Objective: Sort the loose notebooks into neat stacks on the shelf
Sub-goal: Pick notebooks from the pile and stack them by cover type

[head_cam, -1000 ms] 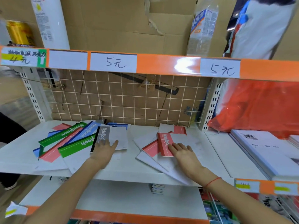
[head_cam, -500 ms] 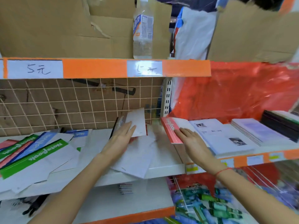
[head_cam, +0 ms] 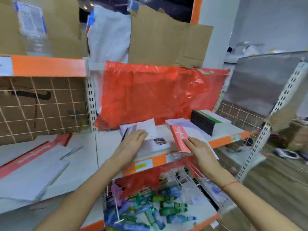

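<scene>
Partly, left hand point(head_cam: 131, 144) hides a blurred white notebook point(head_cam: 146, 129).

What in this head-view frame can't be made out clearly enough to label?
- Left hand: its fingers cover part of the notebook under them; whether the thumb grips beneath is hidden.
- Red-spined notebook: the spine lettering is motion-blurred; the right hand covers its near edge.
- Dark stack: the count is too small to tell.
- Loose notebooks at left: cut off by the frame edge, smeared.
- Wire basket contents: blurred.
</scene>
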Demonstrator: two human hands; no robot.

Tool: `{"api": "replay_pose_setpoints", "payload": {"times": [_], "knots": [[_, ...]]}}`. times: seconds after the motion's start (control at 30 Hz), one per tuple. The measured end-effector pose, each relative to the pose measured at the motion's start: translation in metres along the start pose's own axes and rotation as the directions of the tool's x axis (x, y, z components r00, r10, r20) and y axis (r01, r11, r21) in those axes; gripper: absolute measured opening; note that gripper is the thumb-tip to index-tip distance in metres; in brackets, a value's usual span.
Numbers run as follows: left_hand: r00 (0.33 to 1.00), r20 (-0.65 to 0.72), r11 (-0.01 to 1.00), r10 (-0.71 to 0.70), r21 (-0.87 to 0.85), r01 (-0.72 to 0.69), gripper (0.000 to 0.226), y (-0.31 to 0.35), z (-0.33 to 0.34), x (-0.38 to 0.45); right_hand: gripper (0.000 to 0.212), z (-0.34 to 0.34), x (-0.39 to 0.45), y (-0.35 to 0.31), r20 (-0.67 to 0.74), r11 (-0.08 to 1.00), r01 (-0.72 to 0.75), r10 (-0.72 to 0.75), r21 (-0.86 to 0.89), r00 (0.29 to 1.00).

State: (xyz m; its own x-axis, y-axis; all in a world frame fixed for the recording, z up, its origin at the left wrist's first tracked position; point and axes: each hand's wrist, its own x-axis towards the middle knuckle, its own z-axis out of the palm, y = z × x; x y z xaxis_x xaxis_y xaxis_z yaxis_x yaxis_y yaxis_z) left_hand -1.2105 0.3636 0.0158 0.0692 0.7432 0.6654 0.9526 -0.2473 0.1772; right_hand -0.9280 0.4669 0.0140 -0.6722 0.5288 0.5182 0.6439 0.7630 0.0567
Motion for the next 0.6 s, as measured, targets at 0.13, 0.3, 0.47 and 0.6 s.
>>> {"api": "replay_pose_setpoints", "payload": {"times": [0.13, 0.3, 0.47, 0.6], "knots": [[1.000, 0.004, 1.000, 0.010, -0.029, -0.010, 0.050, 0.047, 0.034, 0.027, 0.057, -0.026, -0.025, 0.047, -0.075, 0.994, -0.069, 0.062, -0.083, 0.995], [0.981, 0.053, 0.979, 0.187, 0.073, -0.191, 0.069, 0.074, 0.067, 0.071, 0.078, -0.026, -0.035, 0.114, -0.056, 0.990, -0.074, 0.067, -0.119, 0.996], [0.983, 0.067, 0.977, 0.171, 0.118, -0.178, 0.060, 0.086, 0.100, 0.117, 0.082, -0.028, -0.021, 0.158, -0.110, 0.986, -0.094, 0.079, -0.135, 0.991], [0.993, 0.101, 0.995, 0.062, 0.076, -0.070, 0.047, 0.099, 0.133, 0.148, 0.070, -0.025, -0.009, 0.193, -0.123, 0.988, -0.066, 0.049, -0.139, 0.991]]}}
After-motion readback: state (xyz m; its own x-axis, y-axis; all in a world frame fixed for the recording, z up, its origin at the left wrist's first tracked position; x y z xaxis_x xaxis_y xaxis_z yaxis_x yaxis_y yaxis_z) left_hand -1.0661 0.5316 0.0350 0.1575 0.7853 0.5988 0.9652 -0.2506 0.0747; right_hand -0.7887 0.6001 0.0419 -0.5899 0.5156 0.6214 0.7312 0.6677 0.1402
